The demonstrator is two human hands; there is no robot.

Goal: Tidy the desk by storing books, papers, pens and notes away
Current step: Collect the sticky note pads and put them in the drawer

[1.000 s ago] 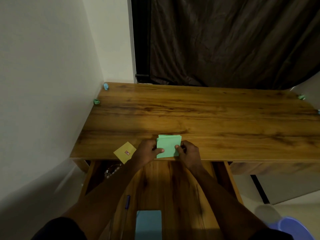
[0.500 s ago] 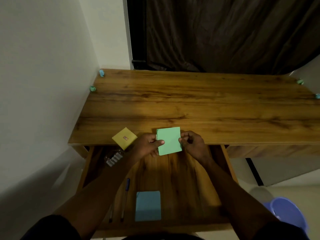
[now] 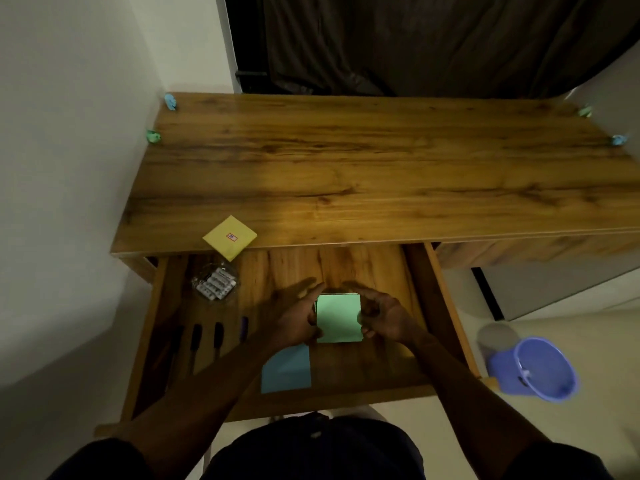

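Holding: the green note pad [image 3: 338,318] was pinched at its left edge by the left hand [image 3: 294,323] and at its right edge by the right hand [image 3: 384,318], fingers curled on both.
Location: the pad was inside the open drawer [image 3: 446,306], over its middle; contact with the drawer floor possibly made, light too dim to tell.
Neighbours: a blue pad [image 3: 287,372] lay just beside it, nearer the person; pens [image 3: 217,336] lay at the drawer's left.
Desk top: a yellow pad [image 3: 229,237] overhung the front edge of the desk [image 3: 346,168].
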